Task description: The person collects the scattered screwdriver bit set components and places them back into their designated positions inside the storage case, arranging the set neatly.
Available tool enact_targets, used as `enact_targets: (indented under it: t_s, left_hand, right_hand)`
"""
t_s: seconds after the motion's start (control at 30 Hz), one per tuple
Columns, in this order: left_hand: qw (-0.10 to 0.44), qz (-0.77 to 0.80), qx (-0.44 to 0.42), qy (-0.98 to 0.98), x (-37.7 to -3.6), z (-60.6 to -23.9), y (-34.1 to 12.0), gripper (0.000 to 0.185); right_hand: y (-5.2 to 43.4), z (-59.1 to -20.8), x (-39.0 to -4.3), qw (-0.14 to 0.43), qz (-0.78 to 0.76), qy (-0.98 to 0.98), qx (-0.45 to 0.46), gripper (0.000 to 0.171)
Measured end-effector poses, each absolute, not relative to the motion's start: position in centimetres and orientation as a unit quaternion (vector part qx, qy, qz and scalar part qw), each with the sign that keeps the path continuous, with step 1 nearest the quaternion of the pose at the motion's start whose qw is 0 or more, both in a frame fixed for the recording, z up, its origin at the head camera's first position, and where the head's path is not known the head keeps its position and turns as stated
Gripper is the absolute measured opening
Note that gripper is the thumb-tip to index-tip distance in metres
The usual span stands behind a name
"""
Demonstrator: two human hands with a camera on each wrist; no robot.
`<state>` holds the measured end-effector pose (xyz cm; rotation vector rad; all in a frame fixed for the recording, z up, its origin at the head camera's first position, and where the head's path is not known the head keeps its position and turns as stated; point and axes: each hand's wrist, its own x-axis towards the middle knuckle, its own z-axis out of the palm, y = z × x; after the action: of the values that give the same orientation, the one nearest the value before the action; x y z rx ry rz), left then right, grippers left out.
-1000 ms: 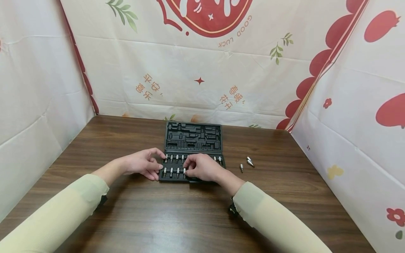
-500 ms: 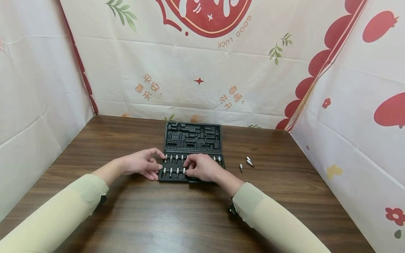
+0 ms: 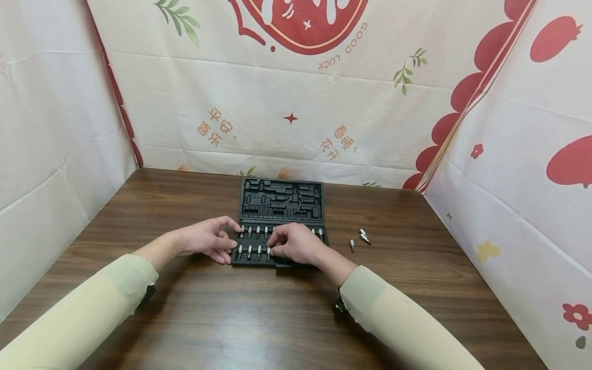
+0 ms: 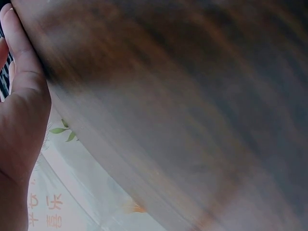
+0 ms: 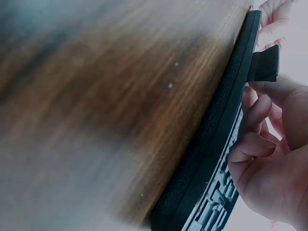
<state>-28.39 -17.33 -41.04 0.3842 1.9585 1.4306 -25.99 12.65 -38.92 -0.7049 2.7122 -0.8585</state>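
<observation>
In the head view a black socket case (image 3: 252,263) lies unfolded on the table, with rows of silver bit sockets (image 3: 250,251) in its lower half. My right hand (image 3: 296,244) reaches over this half and pinches a bit socket (image 3: 269,252) of the front row between thumb and forefinger. Part of both rows is hidden under that hand. At the case's left edge rests my left hand (image 3: 208,239), its forefinger and thumb touching the edge. The right wrist view shows the right hand (image 5: 274,159) with bent fingers over the case's side wall (image 5: 207,139).
Loose bit sockets lie to the right of the case: one by itself (image 3: 352,245) and a close group (image 3: 365,236). The case's raised lid (image 3: 282,199) has moulded hollows. Patterned cloth walls (image 3: 296,139) border the wooden table (image 3: 222,318) behind and at both sides.
Almost nothing differs. The right hand has shifted very slightly at the same bit socket, and the left hand stays at the case edge.
</observation>
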Motion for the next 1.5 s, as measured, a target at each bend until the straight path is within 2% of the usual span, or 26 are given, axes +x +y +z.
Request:
enact_targets:
  t_s: [0.37,0.83,1.1,1.3,1.5]
  left_hand:
    - [0.334,0.546,0.148,0.754,-28.4,-41.0,-17.2,0.052]
    - [0.338,0.547,0.148,0.752,-28.6,-41.0,-17.1,0.055]
    - [0.343,0.547,0.145,0.750,-28.6,-41.0,-17.1,0.056]
    - [0.346,0.551,0.145,0.746,-28.7,-41.1,-17.2,0.056]
    - [0.344,0.553,0.145,0.745,-28.7,-41.2,-17.3,0.054]
  right_hand:
    - [12.4,-38.1,-25.9,0.098,-0.237,0.940,-0.224,0.006]
    - [12.1,-37.7,-26.0,0.124,-0.203,0.949,-0.206,0.006]
    - [12.3,-37.8,-27.0,0.161,-0.213,0.944,-0.193,0.006]
    - [12.5,-37.9,-27.5,0.156,-0.214,0.939,-0.220,0.002]
    - [12.3,-37.8,-27.6,0.147,-0.195,0.943,-0.228,0.027]
